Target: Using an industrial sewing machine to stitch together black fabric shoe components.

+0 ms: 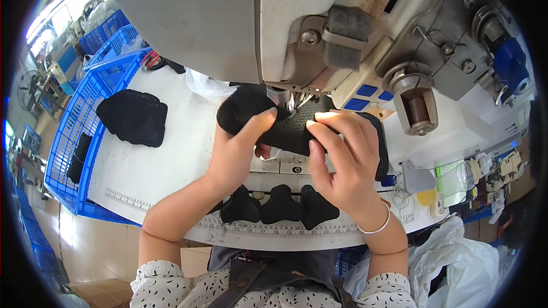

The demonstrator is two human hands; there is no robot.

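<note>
A black mesh fabric piece (291, 131) lies under the needle area of a sewing machine (294, 94). My left hand (242, 145) pinches its left part, thumb on top and fingers underneath. On the right side, my right hand (345, 157) presses and grips the edge of the same piece with bent fingers close to the presser foot. Along the table's front edge sit several small black shaped pieces (281, 204) in a row. To the left rests a stack of black fabric pieces (134, 117).
A blue plastic basket (85, 131) stands at the table's left edge. Red-handled scissors (152, 60) lie at the back left by a clear plastic bag (208, 84). A ruler strip (274, 231) runs along the front edge. White plastic bags (451, 256) hang at lower right.
</note>
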